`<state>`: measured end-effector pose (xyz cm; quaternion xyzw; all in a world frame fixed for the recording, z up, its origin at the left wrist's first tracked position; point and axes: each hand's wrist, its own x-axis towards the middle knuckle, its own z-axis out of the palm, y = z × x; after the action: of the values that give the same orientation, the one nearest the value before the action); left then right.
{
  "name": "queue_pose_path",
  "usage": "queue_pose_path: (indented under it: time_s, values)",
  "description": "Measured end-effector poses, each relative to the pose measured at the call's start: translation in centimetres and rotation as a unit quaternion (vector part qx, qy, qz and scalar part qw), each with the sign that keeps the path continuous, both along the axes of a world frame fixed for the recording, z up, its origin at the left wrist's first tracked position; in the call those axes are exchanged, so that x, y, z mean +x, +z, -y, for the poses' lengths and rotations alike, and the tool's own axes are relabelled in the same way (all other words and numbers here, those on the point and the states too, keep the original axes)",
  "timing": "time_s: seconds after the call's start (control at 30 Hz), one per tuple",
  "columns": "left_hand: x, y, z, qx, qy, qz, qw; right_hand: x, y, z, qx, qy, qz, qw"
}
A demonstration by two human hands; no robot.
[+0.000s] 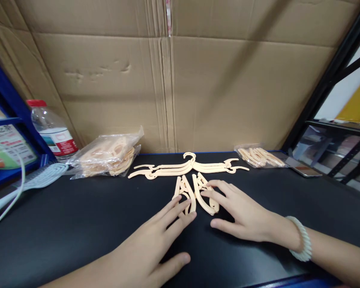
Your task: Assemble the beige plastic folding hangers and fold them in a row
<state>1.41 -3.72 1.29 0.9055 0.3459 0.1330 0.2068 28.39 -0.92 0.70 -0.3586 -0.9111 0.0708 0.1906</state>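
Two folded cream plastic hangers lie side by side on the black tabletop. The left folded hanger (193, 199) is under the fingertips of my left hand (163, 230), whose fingers are stretched out with the thumb apart. On the right folded hanger (203, 203) rest the fingertips of my right hand (240, 208), its fingers spread and the thumb held off to the near side. Neither hand is closed round anything. Just beyond them, unfolded cream hangers (171, 172) lie stacked with arms stretched sideways and a hook (189, 155) pointing away from me.
Clear bags of folded hangers (108, 154) are piled at the back left, beside a red-capped bottle (55, 132) and a pale hairbrush (49, 176). At the back right are another bag of hanger parts (258, 156) and a phone (306, 171). A cardboard wall (243, 92) closes the back.
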Motion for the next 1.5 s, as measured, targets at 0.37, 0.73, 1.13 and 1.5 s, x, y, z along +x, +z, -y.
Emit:
queue_pose_path:
  time_s: [0.37,0.73,1.13,1.5]
  values:
    - [-1.6,-0.8,-4.8,0.036,0.164,0.147,0.975,6.6,-2.9,-8.6,0.107,-0.154,-0.106,0.976]
    - [-1.2,-0.8,-4.2,0.031,0.186,0.157,0.969,6.4,-3.1,-8.5,0.064,-0.145,-0.073,0.985]
    - [-1.2,-1.2,-4.5,-0.036,0.21,0.284,0.935,5.8,-2.8,-8.1,0.051,-0.168,-0.165,0.971]
    - [-1.3,-1.3,-5.2,-0.152,0.313,0.434,0.831,5.5,-1.9,-7.2,0.192,-0.196,-0.23,0.934]
